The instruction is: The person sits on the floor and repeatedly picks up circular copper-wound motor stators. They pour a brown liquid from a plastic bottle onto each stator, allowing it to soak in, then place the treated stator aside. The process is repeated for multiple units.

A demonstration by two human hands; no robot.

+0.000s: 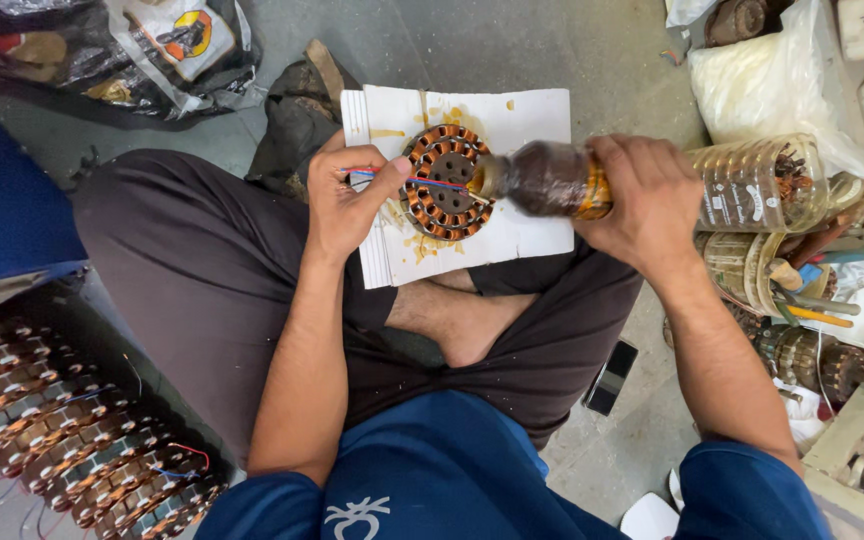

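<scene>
The right hand (642,205) is gripping a brown plastic bottle (552,180) tipped sideways, its mouth touching the round copper-wound stator (445,183). The left hand (350,200) is pinching red and blue wires (377,173) beside the stator, which is lying on a stained white board (522,110).

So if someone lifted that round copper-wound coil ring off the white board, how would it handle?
The round copper-wound coil ring probably feels heavy for its size, being metal core plus dense windings. Likely slippery: amber liquid stains the white board around it. Its thin red and blue wires would flop.
</scene>
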